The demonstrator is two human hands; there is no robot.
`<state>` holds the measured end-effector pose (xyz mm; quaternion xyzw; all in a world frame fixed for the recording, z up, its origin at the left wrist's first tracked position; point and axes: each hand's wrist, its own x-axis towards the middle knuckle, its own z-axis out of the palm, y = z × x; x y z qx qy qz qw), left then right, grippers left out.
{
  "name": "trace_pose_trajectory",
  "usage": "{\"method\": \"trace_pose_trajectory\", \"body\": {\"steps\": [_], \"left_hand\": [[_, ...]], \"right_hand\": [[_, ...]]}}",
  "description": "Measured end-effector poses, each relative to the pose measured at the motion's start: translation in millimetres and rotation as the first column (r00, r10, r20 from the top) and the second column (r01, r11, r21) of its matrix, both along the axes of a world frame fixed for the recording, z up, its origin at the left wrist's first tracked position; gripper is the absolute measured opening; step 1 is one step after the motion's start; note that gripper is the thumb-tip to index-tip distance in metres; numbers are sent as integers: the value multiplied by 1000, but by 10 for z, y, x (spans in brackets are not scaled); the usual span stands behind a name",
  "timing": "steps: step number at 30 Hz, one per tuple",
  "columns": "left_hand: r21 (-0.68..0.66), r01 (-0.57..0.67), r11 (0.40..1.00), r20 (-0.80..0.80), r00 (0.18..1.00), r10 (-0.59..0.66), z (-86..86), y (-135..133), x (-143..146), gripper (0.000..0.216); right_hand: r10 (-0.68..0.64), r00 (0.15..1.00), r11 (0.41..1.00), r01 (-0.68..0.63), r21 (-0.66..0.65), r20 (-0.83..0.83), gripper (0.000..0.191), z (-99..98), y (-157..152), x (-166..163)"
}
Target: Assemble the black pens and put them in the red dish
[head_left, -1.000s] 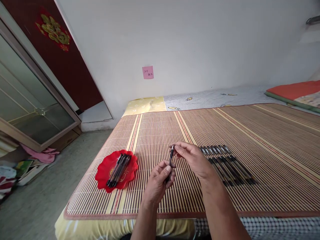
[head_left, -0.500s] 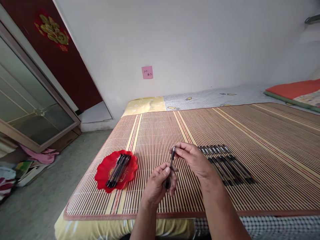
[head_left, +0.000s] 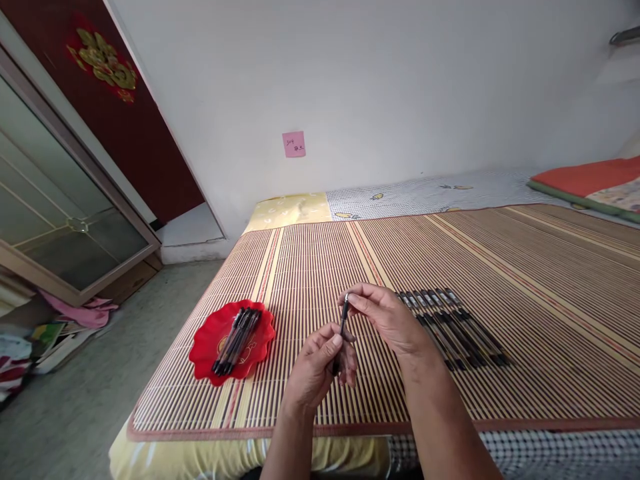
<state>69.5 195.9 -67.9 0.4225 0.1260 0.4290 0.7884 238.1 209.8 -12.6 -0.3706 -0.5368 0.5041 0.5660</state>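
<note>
Between both hands, above the striped mat, is a black pen (head_left: 345, 313), tilted nearly upright. My left hand (head_left: 319, 360) grips its lower body between thumb and fingers. At the pen's upper end, my right hand (head_left: 381, 315) pinches the tip, where a small pale bit shows. To the left, a red scalloped plate (head_left: 203, 347) bears several black pens (head_left: 237, 341) in a bundle. Right of my hands, several pens (head_left: 467, 340) lie side by side in a slanted row, with their separate caps (head_left: 430, 299) lined up just beyond them; my right forearm hides part of this row.
The slatted mat (head_left: 310, 267) covers a bed with a patterned sheet (head_left: 400, 198). Folded orange and green bedding (head_left: 590, 180) lies at the far right. A pink note (head_left: 294, 144) is stuck to the wall. Left of the bed are grey floor (head_left: 135, 320) and a glass-paned door (head_left: 60, 193).
Almost nothing differs. Both hands keep the same hold on the pen, and the lower fingers of my left hand have shifted slightly.
</note>
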Motion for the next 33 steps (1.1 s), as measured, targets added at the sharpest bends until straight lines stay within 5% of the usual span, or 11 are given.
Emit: {"method": "trace_pose_trajectory", "body": {"steps": [10, 18, 27, 33], "left_hand": [[-32, -15, 999, -4, 1000, 15, 0, 6, 17, 13], [-88, 119, 989, 77, 991, -112, 4, -22, 7, 26], [-46, -11, 999, -11, 1000, 11, -25, -14, 55, 19], [-57, -43, 997, -40, 998, 40, 11, -22, 48, 23]], "right_hand": [[-25, 999, 1000, 25, -9, 30, 15, 20, 11, -2], [64, 998, 998, -64, 30, -13, 15, -48, 7, 36], [-11, 999, 1000, 10, -26, -35, 17, -38, 48, -13], [62, 998, 998, -62, 21, -12, 24, -50, 29, 36]]}}
